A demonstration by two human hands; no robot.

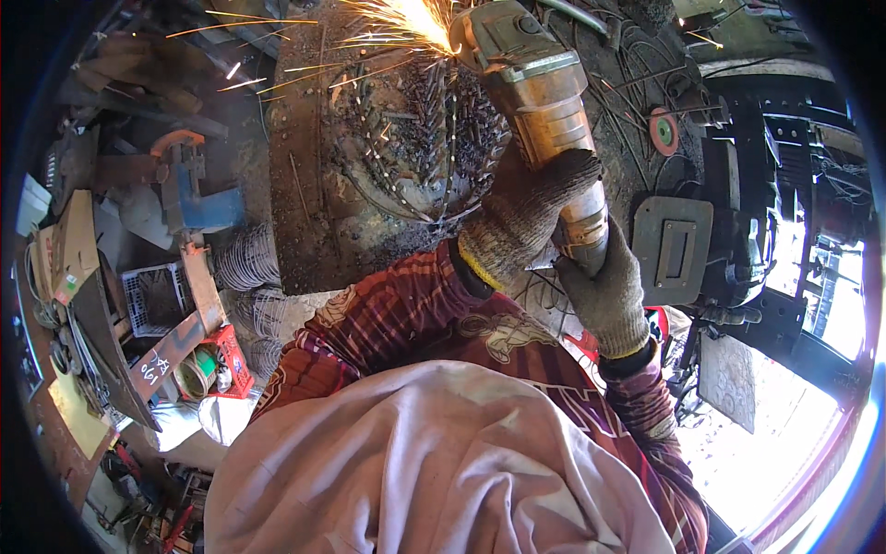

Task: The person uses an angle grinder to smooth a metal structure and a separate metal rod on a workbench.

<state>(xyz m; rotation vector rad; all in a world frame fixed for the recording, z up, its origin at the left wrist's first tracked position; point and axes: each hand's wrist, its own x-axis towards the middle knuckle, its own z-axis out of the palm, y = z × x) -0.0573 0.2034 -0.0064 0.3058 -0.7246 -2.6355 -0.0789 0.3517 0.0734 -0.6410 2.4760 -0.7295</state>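
Observation:
Both my hands, in grey knit gloves, are wrapped round an angle grinder point(544, 106) with a worn orange-brown body. My left hand point(531, 217) grips the middle of its body. Lower down, my right hand point(604, 295) is closed round its rear end. The grinder's head points to the far side, and bright sparks point(406, 23) spray leftward from it. The disc and the exact spot it touches are hidden by the head and the glare. Below the sparks, a dark metal piece with rows of twisted rods point(429, 138) lies on the rusty metal table point(309, 245).
Right of the grinder lie loose cables point(628, 74), a red disc with a green centre point(663, 131) and a welding shield point(651, 249). At left are a blue vise point(210, 209), coils of wire point(247, 258), a white crate point(138, 323) and a red crate point(238, 365).

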